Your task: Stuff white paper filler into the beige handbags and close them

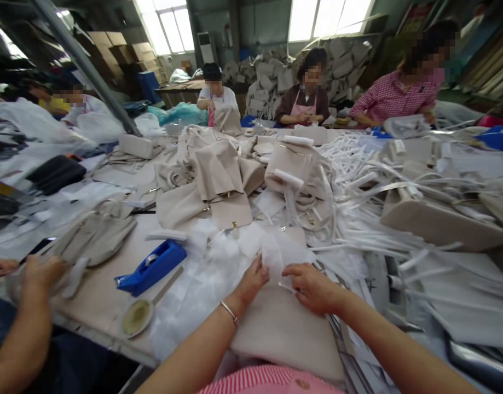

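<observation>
A beige bag [288, 328] lies flat in front of me, its upper part under a thin, translucent white sheet [273, 253]. My left hand [251, 280] pinches the left side of this sheet; a bracelet circles that wrist. On the sheet's right side, my right hand [314, 287] has its fingers bent around the lower edge, with the thumb hidden. A small gold-coloured clasp [283, 229] shows just beyond the sheet. Loose, crumpled translucent sheets [189, 298] are heaped left of the bag.
A blue tape dispenser [152, 267] and a round dish [137, 318] stand to the left. Beige bags [218, 169] pile up ahead; white strips [353, 213] and more sheets [452, 295] cover the right. A co-worker's hand [41, 271] rests at far left. Several people sit opposite.
</observation>
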Action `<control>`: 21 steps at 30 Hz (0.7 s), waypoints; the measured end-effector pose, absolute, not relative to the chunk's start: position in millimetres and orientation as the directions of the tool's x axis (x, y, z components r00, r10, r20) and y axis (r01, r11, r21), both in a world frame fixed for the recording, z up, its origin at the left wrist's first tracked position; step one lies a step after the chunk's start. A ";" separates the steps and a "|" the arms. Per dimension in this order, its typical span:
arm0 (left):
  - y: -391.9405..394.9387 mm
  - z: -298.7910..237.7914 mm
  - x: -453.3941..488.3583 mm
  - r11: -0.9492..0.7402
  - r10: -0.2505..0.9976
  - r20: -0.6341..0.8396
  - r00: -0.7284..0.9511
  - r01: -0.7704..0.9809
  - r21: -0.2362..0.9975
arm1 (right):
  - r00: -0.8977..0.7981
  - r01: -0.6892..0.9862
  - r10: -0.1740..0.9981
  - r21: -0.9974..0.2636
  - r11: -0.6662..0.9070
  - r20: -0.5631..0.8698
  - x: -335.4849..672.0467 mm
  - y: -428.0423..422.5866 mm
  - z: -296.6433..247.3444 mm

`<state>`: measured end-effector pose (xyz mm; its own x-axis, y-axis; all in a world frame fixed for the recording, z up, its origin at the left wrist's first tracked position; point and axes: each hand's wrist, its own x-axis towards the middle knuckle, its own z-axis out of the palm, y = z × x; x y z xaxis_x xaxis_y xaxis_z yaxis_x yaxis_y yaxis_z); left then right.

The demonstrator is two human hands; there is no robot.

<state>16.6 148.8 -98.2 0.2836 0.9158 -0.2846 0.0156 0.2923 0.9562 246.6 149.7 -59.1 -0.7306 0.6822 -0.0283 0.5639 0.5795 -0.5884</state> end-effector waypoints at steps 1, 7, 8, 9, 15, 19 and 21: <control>151.1 -101.1 16.9 0.347 0.917 -0.324 0.233 -0.065 0.936 | -0.750 0.570 0.659 -0.563 0.599 -0.059 244.9 151.6 -62.0; 161.9 -132.5 23.3 0.455 0.885 -0.437 -0.159 0.101 0.885 | -0.793 0.591 0.584 -0.447 0.671 -0.172 260.8 162.9 -59.8; 161.7 -136.2 22.9 0.457 0.884 -0.428 -0.186 0.159 0.875 | -0.791 0.596 0.586 -0.432 0.677 -0.174 265.3 164.7 -58.6; 160.9 -138.6 22.0 0.455 0.887 -0.417 -0.200 0.216 0.864 | -0.785 0.606 0.596 -0.415 0.679 -0.171 270.3 166.6 -57.7; 152.7 -136.0 18.9 0.390 0.921 -0.333 -0.204 0.490 0.780 | -0.647 0.755 0.742 -0.281 0.592 -0.174 310.5 181.2 -52.0; 150.9 -130.7 22.2 0.336 0.941 -0.275 -0.195 0.603 0.723 | -0.593 0.783 0.785 -0.356 0.510 -0.179 317.9 193.8 -41.7; 150.9 -128.4 24.1 0.311 0.950 -0.254 -0.182 0.641 0.702 | -0.621 0.732 0.777 -0.435 0.525 -0.107 303.2 199.7 -40.9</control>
